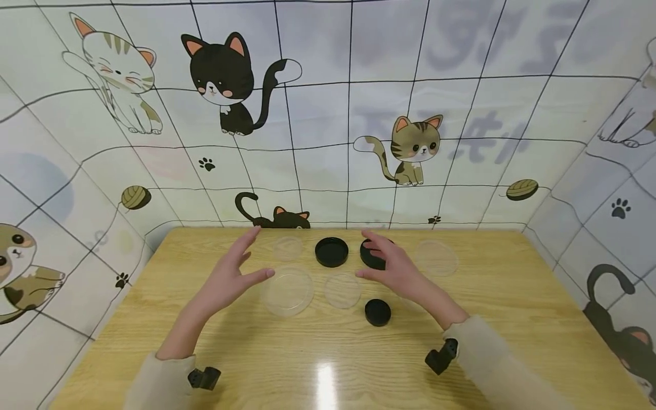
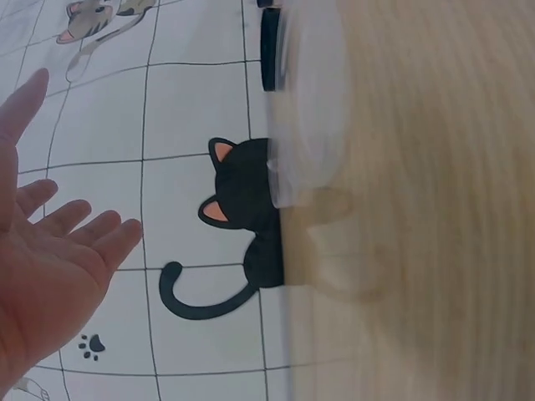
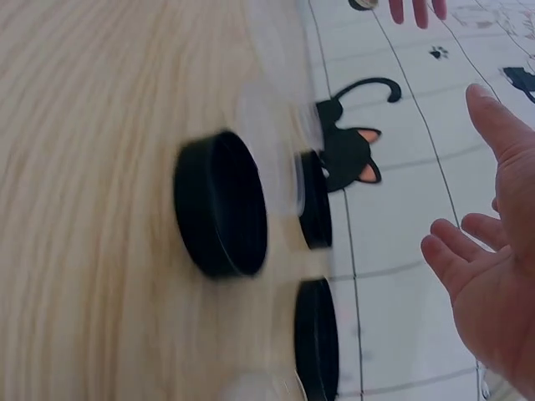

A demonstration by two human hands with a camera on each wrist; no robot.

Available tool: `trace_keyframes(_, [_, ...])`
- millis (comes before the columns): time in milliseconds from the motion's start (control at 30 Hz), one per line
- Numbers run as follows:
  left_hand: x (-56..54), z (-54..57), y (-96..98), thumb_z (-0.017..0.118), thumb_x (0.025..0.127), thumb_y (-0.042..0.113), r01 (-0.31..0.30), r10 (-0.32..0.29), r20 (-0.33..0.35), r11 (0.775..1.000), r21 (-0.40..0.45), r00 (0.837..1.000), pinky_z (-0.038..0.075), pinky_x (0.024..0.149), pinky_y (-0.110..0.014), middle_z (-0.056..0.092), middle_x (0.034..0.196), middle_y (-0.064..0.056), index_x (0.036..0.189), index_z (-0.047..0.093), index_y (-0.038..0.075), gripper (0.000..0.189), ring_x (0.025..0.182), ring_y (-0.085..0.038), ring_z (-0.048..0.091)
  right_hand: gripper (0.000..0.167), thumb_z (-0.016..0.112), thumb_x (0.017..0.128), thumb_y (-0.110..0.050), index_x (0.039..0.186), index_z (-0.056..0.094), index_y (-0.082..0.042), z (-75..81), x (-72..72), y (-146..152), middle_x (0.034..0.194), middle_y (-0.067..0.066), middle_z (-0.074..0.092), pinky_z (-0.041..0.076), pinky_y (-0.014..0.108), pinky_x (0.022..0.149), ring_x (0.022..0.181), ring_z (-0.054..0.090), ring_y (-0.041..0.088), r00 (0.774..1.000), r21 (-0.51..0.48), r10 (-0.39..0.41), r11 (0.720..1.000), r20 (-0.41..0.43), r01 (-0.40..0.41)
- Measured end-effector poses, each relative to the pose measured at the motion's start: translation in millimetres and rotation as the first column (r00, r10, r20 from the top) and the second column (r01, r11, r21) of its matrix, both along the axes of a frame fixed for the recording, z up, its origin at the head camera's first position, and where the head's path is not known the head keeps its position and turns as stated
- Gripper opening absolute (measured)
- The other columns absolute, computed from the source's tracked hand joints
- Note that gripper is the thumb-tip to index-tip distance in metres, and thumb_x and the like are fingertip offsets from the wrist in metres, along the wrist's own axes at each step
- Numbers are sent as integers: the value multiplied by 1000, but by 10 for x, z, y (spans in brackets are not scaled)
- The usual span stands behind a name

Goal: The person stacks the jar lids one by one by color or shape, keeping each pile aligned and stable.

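My left hand (image 1: 233, 279) is held over the left part of the table, fingers spread and grasping nothing. Its thumb comes close to a large clear round lid (image 1: 288, 293) in the head view. Opposite it, my right hand (image 1: 397, 270) also has spread, unburdened fingers and partly covers a shallow black round lid (image 1: 369, 259). Another black lid (image 1: 331, 252) lies between the hands, and a smaller black one (image 1: 377, 312) sits nearer me. Clear thin discs lie around them: one at the back (image 1: 288, 248), one in the middle (image 1: 342, 291), one at right (image 1: 436, 257).
The wooden table (image 1: 318, 347) ends at the back against a cloth screen (image 1: 318, 114) printed with cats and grid lines, which also closes both sides. Small black cameras are strapped to the left wrist (image 1: 204, 378) and right wrist (image 1: 442, 356).
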State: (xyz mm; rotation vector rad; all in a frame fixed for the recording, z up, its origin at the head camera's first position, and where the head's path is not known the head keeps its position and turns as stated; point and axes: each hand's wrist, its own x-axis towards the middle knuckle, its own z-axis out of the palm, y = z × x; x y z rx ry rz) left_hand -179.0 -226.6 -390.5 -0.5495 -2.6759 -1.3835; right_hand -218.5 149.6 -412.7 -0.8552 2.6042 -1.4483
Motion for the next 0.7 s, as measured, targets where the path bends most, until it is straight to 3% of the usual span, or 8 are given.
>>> trace_keyframes(200, [59,-114,-115,83,90,20,12,-19,76,995,98,997,31,117,-52,24,167,-10,164,24,15,95,151,-35,26,90,83,90,-24,160,30,-5,-132,-43,-326,158,19,39,38,52,113,138,47,38,992,-27,85,996,96,-82])
trace_keyframes(400, [61,-244,-155,85,86,9,28,-57,125,974,225,990,35,115,-51,25,166,-13,162,27,10,96,149,-40,29,96,86,86,-19,161,27,-4,-225,-98,-627,163,15,31,37,49,114,141,44,34,970,-22,139,990,197,-137])
trace_keyframes(533, [40,-364,-207,86,82,1,30,-71,143,962,270,987,35,114,-54,26,165,-16,161,28,5,98,147,-46,30,100,88,84,-19,161,26,-3,-272,-121,-806,164,16,30,38,51,113,142,43,36,962,20,169,984,213,-177])
trace_keyframes(700, [21,-528,-277,86,81,1,15,-85,232,958,287,969,31,116,-55,19,167,-18,162,23,6,103,147,-47,27,102,90,82,-22,160,27,-1,-312,-139,-954,162,16,33,40,52,111,142,43,34,966,97,167,977,196,-188])
